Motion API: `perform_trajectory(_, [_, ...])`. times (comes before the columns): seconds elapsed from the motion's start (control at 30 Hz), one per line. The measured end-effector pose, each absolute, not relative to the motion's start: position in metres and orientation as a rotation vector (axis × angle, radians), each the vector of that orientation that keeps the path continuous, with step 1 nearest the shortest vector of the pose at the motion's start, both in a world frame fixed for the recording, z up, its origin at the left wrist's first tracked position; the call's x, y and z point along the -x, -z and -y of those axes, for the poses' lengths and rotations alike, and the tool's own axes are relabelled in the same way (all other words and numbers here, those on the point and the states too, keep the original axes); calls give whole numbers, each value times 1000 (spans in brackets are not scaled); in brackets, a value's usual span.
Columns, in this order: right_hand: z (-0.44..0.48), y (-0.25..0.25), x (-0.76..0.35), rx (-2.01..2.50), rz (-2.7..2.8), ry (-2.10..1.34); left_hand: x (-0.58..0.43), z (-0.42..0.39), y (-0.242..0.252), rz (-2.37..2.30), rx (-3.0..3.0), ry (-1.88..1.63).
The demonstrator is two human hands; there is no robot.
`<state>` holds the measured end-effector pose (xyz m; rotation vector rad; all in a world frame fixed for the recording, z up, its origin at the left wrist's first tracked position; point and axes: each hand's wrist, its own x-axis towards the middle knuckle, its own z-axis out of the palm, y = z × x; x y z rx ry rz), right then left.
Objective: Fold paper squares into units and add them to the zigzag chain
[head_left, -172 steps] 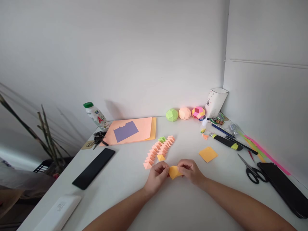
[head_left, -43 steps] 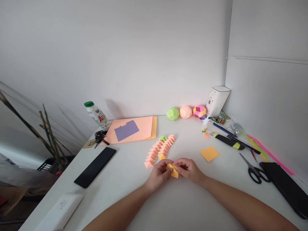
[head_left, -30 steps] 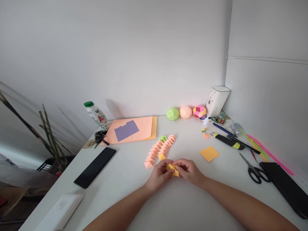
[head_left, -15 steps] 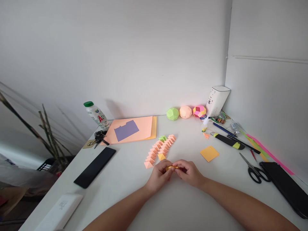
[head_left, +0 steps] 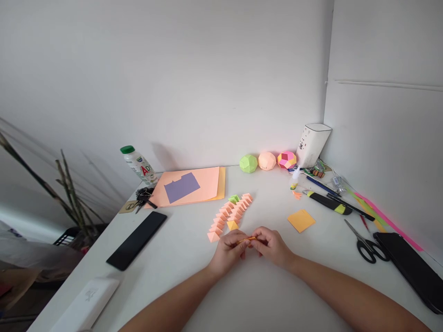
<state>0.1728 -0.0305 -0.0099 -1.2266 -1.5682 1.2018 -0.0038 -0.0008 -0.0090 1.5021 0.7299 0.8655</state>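
Note:
Between my two hands is a small folded piece of orange-yellow paper (head_left: 247, 239), mostly covered by fingers. My left hand (head_left: 229, 251) pinches its left end, and my right hand (head_left: 272, 244) pinches its right end. Just beyond the left hand, folded paper units (head_left: 217, 227) in salmon stand in two rows, with a green unit (head_left: 234, 199) at the far end and a yellow unit (head_left: 233, 225) at the near end. To the right of my hands lies a stack of square orange-yellow paper (head_left: 302, 221).
Three paper balls (head_left: 266, 161) sit by the wall. Scissors (head_left: 367, 244), a utility knife (head_left: 328, 203), a glue bottle (head_left: 295, 179) and a black case (head_left: 410, 272) are at right. At left are a phone (head_left: 136, 240), paper sheets (head_left: 207, 184) and a bottle (head_left: 140, 166).
The paper in my fingers has turned slightly and looks narrower. My right hand's fingers have shifted a little; the things on the table stay where they were.

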Motion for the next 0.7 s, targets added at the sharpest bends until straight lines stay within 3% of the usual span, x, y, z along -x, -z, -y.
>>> perform_trajectory(0.7, [31, 3, -173, 1189, 1507, -1292, 3, 1, 8, -704, -1423, -857])
